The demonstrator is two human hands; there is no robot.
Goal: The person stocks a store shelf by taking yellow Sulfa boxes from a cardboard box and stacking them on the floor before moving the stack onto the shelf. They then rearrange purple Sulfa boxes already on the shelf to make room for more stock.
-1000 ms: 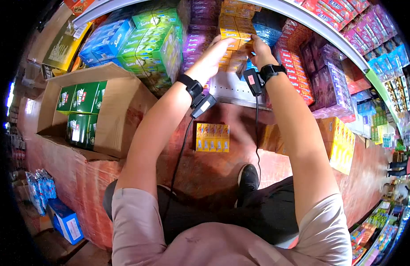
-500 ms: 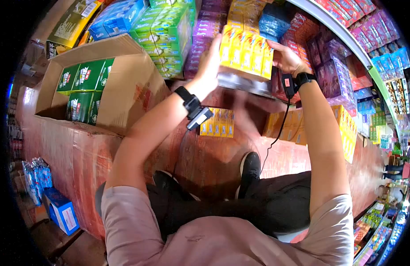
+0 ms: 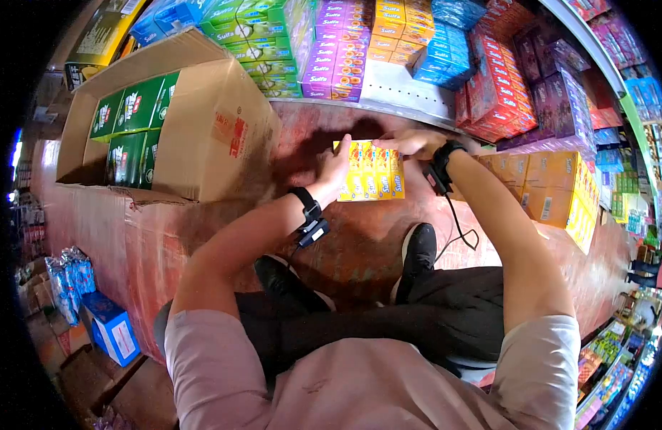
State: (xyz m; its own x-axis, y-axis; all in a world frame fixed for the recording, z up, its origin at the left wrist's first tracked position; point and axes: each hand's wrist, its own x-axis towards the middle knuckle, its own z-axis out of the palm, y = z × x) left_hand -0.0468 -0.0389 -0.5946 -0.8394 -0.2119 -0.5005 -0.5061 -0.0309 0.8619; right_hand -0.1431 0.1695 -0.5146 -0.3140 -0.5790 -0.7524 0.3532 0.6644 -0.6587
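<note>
A yellow pack of small boxes (image 3: 370,175) is in front of me, low over the red floor between the cardboard carton and the orange-yellow packs. My left hand (image 3: 335,170) grips its left side, thumb along the upper corner. At the pack's far right edge, my right hand (image 3: 411,143) has its fingers bent onto the top; some fingertips are hidden. Beyond the hands is the white perforated shelf (image 3: 406,89), where a stack of yellow-orange packs (image 3: 399,32) stands between purple packs (image 3: 338,61) and blue packs (image 3: 443,57).
An opened cardboard carton (image 3: 223,136) with green packs (image 3: 134,132) stands at left. Green packs (image 3: 252,43) and red packs (image 3: 499,93) fill other shelf spots. More yellow packs (image 3: 553,186) lie at right on the floor. A blue box (image 3: 110,330) sits at lower left.
Both hands have come down from the shelf, toward me, to a yellow pack at floor level. The white shelf front, earlier behind the raised pack, now shows.
</note>
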